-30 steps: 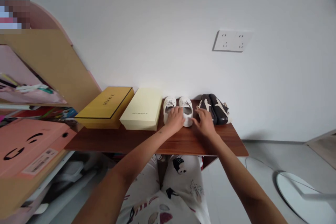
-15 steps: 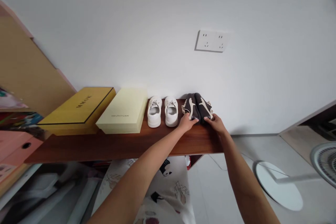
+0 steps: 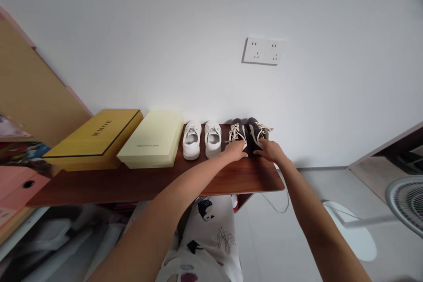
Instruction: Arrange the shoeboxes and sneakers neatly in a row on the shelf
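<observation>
Two dark shoes with cream laces stand side by side, toes to the wall, near the right end of the brown wooden shelf [image 3: 132, 185]. My left hand [image 3: 236, 150] is closed round the heel of the left dark shoe [image 3: 237, 128]. Around the heel of the right dark shoe [image 3: 254, 132] my right hand [image 3: 268, 150] is closed. A narrow gap separates the two. To their left are a white shoe [image 3: 213, 139] and another white shoe [image 3: 192, 141]. Both heels of the dark pair are partly hidden by my fingers.
A pale yellow box [image 3: 153, 136] and a darker yellow box [image 3: 99, 136] lie on the shelf's left part. A pink box [image 3: 20, 187] is at far left. The wall bears a socket plate [image 3: 263, 51]. A fan [image 3: 408, 202] stands at right, with a cable on the floor.
The dark shoes, earlier pressed together on their sides, now stand upright and slightly apart with laces facing up. My hands have turned with them. The view has shifted slightly.
</observation>
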### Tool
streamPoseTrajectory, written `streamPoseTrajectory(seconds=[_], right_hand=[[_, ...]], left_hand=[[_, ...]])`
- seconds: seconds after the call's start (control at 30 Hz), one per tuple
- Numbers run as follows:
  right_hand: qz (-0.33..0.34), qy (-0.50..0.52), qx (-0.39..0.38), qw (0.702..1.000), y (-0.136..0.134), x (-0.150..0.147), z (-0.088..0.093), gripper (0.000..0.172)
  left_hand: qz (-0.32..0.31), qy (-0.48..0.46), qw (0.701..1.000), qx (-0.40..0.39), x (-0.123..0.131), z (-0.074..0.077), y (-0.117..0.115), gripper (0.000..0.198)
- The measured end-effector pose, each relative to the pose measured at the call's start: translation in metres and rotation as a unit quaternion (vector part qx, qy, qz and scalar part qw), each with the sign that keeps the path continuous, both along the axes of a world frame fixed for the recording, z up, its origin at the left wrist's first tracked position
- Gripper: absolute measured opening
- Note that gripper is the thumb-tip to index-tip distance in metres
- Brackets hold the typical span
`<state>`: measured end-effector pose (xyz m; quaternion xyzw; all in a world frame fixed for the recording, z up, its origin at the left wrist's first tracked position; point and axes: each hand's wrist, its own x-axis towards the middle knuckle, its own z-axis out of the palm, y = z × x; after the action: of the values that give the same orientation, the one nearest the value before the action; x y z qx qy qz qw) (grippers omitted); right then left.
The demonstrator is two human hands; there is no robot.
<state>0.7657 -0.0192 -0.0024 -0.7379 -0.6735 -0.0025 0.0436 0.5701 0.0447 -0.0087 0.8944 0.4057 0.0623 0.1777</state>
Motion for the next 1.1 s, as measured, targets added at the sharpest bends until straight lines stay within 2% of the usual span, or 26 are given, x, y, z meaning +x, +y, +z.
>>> streamPoseTrajectory(seconds=[0.17,0.33,0.83,1.1], right_hand=[[0.024,-0.055,-0.04,0.997,0.001,-0.013,0.017,0.036],[0.025,-0.061,-0.047,0.997,0.006,-0.015,0.018,0.039],[0.037,-0.084,-0.06,0.994,0.023,-0.029,0.003,0.039],[0.029,-0.088,-0.039,0.995,0.023,-0.03,-0.006,0.038]], left_hand=[[-0.032,0.085,0.996,0.012,0.008,0.017,-0.002,0.041],[-0.016,0.118,0.993,0.013,0.015,0.025,0.0,0.04],[-0.028,0.144,0.989,-0.007,0.026,0.025,0.009,0.04],[-0.039,0.152,0.988,0.01,0.031,0.017,0.008,0.036]])
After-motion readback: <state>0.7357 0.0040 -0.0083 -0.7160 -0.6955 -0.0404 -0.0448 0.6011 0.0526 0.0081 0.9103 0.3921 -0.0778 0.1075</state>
